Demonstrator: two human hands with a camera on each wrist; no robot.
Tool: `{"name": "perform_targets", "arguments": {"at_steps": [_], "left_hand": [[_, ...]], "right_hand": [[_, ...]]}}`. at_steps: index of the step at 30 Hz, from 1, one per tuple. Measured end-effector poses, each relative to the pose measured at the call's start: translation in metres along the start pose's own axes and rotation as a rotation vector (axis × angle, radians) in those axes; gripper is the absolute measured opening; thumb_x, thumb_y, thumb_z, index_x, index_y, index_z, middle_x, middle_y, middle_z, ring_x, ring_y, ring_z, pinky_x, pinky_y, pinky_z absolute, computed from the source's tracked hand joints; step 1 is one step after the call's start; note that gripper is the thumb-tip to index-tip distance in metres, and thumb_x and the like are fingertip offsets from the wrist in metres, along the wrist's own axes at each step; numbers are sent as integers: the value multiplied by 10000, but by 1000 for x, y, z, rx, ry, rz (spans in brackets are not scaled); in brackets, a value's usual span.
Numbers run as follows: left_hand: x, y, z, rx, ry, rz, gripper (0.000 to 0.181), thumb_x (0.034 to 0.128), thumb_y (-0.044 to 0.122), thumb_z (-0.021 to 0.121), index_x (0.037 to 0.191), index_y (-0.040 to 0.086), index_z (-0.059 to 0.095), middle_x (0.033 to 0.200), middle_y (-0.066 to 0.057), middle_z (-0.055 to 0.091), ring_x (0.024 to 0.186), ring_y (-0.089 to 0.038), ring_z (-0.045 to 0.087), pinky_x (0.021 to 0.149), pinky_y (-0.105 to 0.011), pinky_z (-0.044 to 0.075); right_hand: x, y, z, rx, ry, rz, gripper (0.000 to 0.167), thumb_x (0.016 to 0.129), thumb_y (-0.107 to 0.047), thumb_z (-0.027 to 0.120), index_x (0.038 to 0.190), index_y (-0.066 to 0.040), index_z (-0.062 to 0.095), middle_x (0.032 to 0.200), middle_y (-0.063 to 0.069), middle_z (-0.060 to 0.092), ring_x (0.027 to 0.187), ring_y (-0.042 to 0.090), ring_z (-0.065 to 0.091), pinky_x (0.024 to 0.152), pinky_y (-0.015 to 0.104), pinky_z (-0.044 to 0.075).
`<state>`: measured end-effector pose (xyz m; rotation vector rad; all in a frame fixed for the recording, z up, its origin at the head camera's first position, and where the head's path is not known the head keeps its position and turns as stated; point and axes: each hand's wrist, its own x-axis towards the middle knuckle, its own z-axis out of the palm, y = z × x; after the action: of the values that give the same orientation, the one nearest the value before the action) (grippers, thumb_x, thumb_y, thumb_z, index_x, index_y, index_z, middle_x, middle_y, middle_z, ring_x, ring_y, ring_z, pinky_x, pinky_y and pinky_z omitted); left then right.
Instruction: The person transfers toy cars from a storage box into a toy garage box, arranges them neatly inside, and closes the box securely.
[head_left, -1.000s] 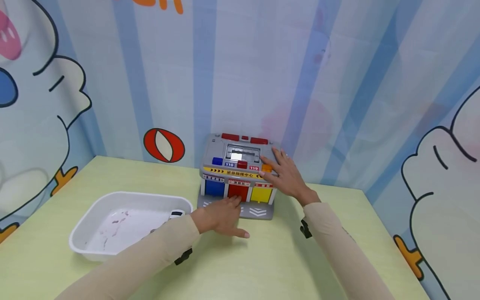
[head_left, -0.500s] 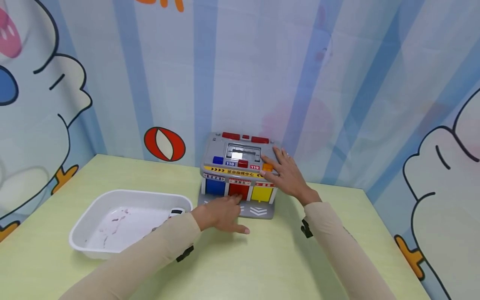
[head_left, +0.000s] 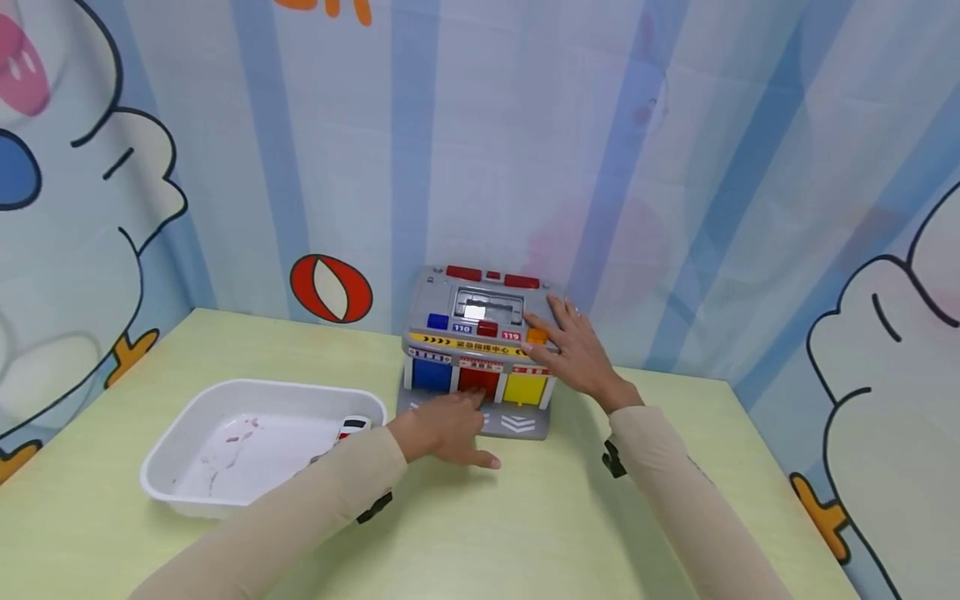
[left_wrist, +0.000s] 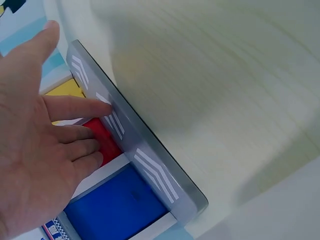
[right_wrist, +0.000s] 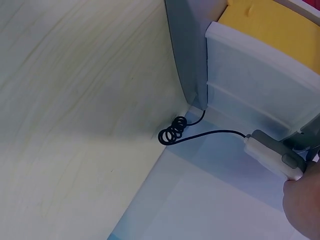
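A grey toy garage (head_left: 433, 293) stands at the back of the table. Its front has a blue door (head_left: 431, 375), a red door (head_left: 477, 380) and a yellow door (head_left: 525, 388), all down. My left hand (head_left: 444, 427) reaches to the red door, its fingertips against the lower part; in the left wrist view the index finger lies over the grey ramp (left_wrist: 167, 187). The right hand (head_left: 581, 357) rests on the right end of the roof with fingers spread, near the orange button (head_left: 536, 335). In the right wrist view a small handset (right_wrist: 274, 155) on a coiled cord is beside that hand.
A white plastic tub (head_left: 161, 450) sits on the table to the left, holding a white toy car (head_left: 354, 426) partly hidden by my left forearm. Behind the table hangs a striped blue cloth (head_left: 502, 142) with cartoon prints.
Both hands keep their places on the garage. The view shifts very slightly; nothing else visibly moves.
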<state>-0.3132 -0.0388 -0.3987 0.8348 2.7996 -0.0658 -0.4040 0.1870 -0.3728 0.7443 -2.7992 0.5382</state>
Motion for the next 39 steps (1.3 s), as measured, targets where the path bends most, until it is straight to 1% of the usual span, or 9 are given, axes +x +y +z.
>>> {"name": "perform_targets", "arguments": {"at_steps": [3,10,17,22,25,28,33,37,39], "left_hand": [[0,0,0,6,-1,-4,774,859,729,560,1312,109,664,1618,-124,350,1491,-284,359,1210,-429,325],[1,-1,-1,10,-25,-2,771,863,736,547,1297,113,675,1629,-108,333,1499,-268,344,1214,-419,319],[-3,-5,-9,-59,-51,-13,750,867,718,562,1361,158,627,1641,-78,316,1498,-251,336,1215,-432,320],[-6,-5,-16,-109,-70,13,739,887,702,550,1399,171,595,1625,-78,349,1483,-249,360,1209,-453,329],[-9,-4,-20,-128,-79,29,747,891,712,530,1415,182,581,1625,-74,350,1492,-251,346,1212,-475,317],[-15,-2,-23,-153,-88,42,756,890,718,521,1433,192,564,1632,-65,339,1512,-254,309,1222,-497,288],[-33,-2,-35,-199,-85,90,739,892,697,542,1436,197,561,1612,-54,380,1501,-253,332,1216,-510,297],[-47,-3,-47,-222,-52,128,711,893,673,565,1429,205,568,1605,-49,391,1482,-256,361,1202,-513,323],[-54,-5,-52,-227,-23,133,690,893,656,581,1420,211,576,1601,-42,398,1473,-257,374,1195,-514,335]], "right_hand": [[1,0,1,4,6,-4,646,977,-547,482,1550,-267,375,1702,92,56,1565,377,-19,1242,616,25],[0,0,2,15,4,6,634,981,-531,487,1547,-265,380,1701,91,70,1566,374,-9,1244,612,32],[3,0,3,13,13,3,632,984,-539,475,1549,-277,372,1702,80,67,1569,361,-15,1242,616,33],[5,0,1,4,10,7,627,988,-528,479,1550,-271,372,1702,83,63,1568,361,-12,1243,615,36],[5,-2,0,2,13,14,630,985,-525,485,1549,-264,376,1701,89,64,1568,366,-10,1241,618,39],[5,-2,0,8,15,19,635,981,-531,485,1548,-266,377,1701,88,63,1568,366,-12,1242,617,36],[6,-3,0,12,9,20,645,978,-550,469,1551,-271,370,1703,83,54,1568,361,-23,1245,606,16],[5,-3,-3,23,10,24,649,974,-545,482,1550,-265,375,1704,79,46,1568,359,-37,1245,602,-4],[4,-3,-3,25,10,25,649,974,-547,482,1550,-267,375,1704,75,42,1568,356,-41,1245,601,-8]]}}
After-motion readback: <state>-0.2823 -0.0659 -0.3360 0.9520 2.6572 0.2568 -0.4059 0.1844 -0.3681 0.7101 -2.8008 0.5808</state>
